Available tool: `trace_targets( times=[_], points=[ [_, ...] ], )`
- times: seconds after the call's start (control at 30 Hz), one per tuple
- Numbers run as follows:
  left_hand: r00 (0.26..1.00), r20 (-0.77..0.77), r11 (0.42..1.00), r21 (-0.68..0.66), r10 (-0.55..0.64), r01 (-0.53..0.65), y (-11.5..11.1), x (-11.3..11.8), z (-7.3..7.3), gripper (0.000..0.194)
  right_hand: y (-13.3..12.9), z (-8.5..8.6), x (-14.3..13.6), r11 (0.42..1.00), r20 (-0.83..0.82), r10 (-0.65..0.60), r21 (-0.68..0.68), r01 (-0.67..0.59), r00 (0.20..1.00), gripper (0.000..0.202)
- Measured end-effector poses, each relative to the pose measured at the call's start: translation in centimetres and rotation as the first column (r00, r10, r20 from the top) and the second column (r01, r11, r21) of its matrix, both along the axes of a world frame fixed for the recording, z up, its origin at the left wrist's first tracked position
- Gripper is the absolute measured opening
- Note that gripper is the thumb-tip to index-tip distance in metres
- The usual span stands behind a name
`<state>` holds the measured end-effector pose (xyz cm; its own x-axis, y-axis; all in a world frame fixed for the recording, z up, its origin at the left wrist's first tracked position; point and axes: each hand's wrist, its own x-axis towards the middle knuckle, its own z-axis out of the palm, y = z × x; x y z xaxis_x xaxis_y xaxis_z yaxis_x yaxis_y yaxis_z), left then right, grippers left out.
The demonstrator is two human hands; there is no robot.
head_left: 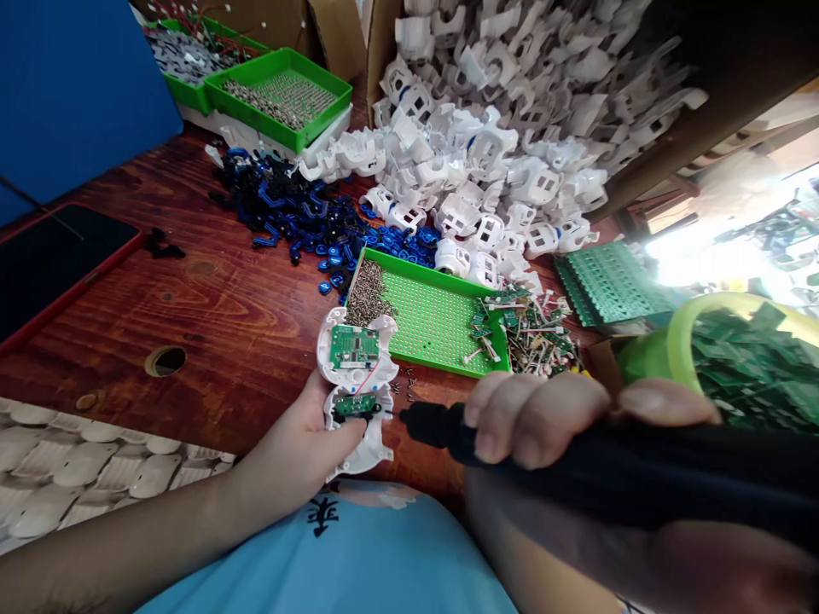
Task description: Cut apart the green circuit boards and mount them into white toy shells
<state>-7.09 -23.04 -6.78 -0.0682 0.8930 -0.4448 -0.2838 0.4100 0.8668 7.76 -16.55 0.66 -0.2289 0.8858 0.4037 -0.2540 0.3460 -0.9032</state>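
With the left hand (307, 445) clamped on the white shell (366, 454) just beyond the lap (384, 554) and the right hand (543, 414) wrapped around the black screwdriver (427, 424), brace the shell firmly and keep the driver straight (well off the red wire (368, 376))

Daylight is flooding a workroom from the right, washing over a red-brown wooden table (217, 286).
A blue panel (77, 94) is standing at the left edge, brown cardboard (339, 43) is rising behind the tabletop, and a round hole (165, 362) is piercing the wood; beyond, glare is blurring what appears to be an open doorway or window (748, 230).
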Motion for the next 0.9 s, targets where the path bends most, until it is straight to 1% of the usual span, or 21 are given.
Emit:
trace_targets(
  times=[0.07, 0.13, 0.17, 0.2, 0.3, 0.4, 0.53, 0.63, 0.77, 0.9],
  points=[
    [0.998, -0.055, 0.999, -0.03, 0.01, -0.011, -0.1, -0.4, -0.1, 0.037, 1.8, -0.4, -0.2, 0.994, -0.116, -0.076, 0.064, 0.084, 0.99, 0.022],
    [0.998, -0.059, 0.999, -0.046, 0.01, -0.013, -0.2, -0.6, -0.2, 0.04, 3.9, -1.4, -0.5, 0.966, -0.247, -0.121, 0.194, 0.172, 0.961, 0.021],
    [0.999, -0.049, 0.999, -0.046, 0.006, -0.008, -0.2, -0.7, -0.1, 0.041, 5.0, -2.1, -0.7, 0.953, -0.276, -0.169, 0.199, 0.229, 0.946, 0.02],
    [0.999, -0.039, 0.999, -0.041, 0.0, -0.001, -0.3, -0.7, 0.0, 0.043, 5.9, -2.8, -0.9, 0.946, -0.282, -0.199, 0.195, 0.259, 0.939, 0.019],
    [0.999, -0.04, 1.0, -0.013, 0.014, -0.015, -0.4, -0.4, 0.1, 0.044, 7.6, -4.6, -1.4, 0.947, -0.25, -0.221, 0.176, 0.268, 0.943, 0.015],
    [0.998, -0.062, 1.0, 0.001, 0.024, -0.024, -0.6, -0.2, 0.1, 0.046, 8.1, -5.9, -1.7, 0.951, -0.209, -0.213, 0.178, 0.251, 0.954, 0.016],
    [0.993, -0.116, 0.998, 0.048, -0.029, 0.035, -0.7, -0.1, -0.2, 0.049, 8.1, -6.7, -1.8, 0.947, -0.157, -0.246, 0.173, 0.272, 0.956, 0.018],
    [0.989, -0.139, 0.997, 0.059, -0.039, 0.048, -0.6, -0.1, -0.3, 0.05, 8.2, -7.0, -1.8, 0.948, -0.133, -0.254, 0.163, 0.274, 0.958, 0.018],
    [0.995, -0.09, 0.997, 0.062, -0.048, 0.054, -0.5, 0.2, -0.2, 0.05, 8.1, -6.9, -1.9, 0.952, -0.138, -0.231, 0.17, 0.253, 0.963, 0.016],
    [0.989, -0.143, 0.992, 0.107, -0.046, 0.062, -0.6, 0.5, -0.2, 0.048, 8.0, -6.8, -1.9, 0.956, -0.16, -0.202, 0.183, 0.23, 0.966, 0.015]
  ],
)
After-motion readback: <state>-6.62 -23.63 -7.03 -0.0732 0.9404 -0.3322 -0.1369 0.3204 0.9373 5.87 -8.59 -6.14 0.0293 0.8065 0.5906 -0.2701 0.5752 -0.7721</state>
